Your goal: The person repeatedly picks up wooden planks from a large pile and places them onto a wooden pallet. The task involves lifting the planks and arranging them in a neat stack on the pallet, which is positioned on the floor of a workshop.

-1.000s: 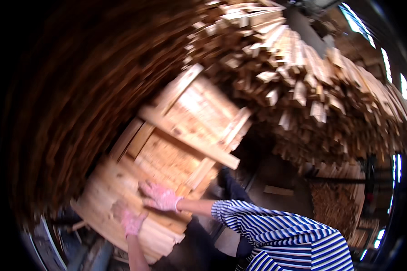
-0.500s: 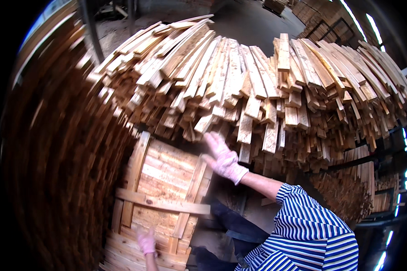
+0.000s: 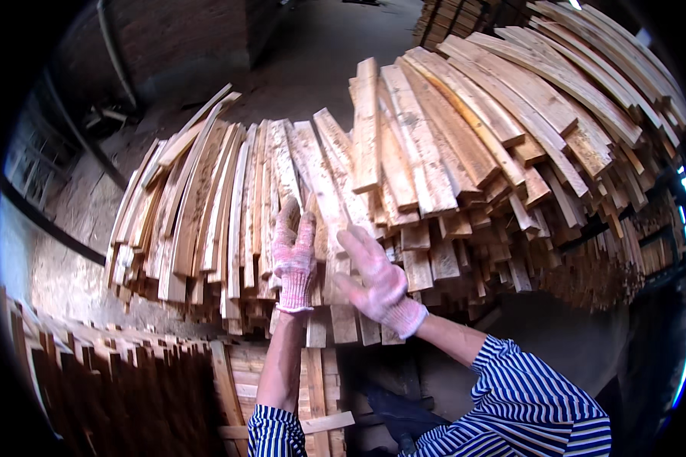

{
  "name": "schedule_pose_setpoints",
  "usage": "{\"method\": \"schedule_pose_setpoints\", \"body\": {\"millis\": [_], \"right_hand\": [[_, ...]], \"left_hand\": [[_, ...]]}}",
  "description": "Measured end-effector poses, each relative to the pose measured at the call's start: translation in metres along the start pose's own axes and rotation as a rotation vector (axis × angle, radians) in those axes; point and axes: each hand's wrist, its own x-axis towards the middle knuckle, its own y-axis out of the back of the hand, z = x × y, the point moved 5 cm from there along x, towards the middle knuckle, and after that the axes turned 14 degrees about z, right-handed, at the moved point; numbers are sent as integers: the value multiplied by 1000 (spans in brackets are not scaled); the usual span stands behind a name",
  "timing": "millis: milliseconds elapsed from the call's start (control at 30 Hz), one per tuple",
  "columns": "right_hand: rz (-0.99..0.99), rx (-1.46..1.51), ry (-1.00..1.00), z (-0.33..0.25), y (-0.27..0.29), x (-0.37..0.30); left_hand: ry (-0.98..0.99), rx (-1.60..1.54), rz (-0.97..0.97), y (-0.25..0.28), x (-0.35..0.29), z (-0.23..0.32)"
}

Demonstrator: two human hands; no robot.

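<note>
My left hand [image 3: 293, 255], in a pinkish, soiled knit glove, reaches over the front ends of a big stack of wooden boards [image 3: 206, 206]. Its fingers are stretched and apart, close to or resting on the boards; contact is hard to tell. Just to its right is my right hand [image 3: 375, 282], gloved alike, fingers extended and thumb apart, over the board ends. Neither hand grips a board. A slatted wooden panel [image 3: 248, 375] with a crosspiece [image 3: 328, 423] lies below, partly hidden by my left forearm.
More boards [image 3: 526, 114] rise in a higher heap at the right. A second stack of wood [image 3: 129, 373] stands at the lower left, beside the panel. Dark metal bars [image 3: 57, 232] run at the left, and a brick wall [image 3: 183, 38] stands behind.
My left hand has come up from the panel to the boards. My right hand is now over the board ends beside it. The view has swung toward the stack.
</note>
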Motion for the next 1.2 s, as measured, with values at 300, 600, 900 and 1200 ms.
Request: {"method": "schedule_pose_setpoints", "body": {"millis": [300,600,900,1200], "right_hand": [[270,-774,-30,-9,122,96],[-327,-947,-449,10,139,164],[-520,-883,-377,-24,91,143],[-122,-501,-439,-11,88,90]], "left_hand": [[672,13,-442,-160,87,-9],[853,-452,-287,-174,73,-48],[448,-63,-383,-130,95,-8],[560,221,-599,-149,88,3]]}}
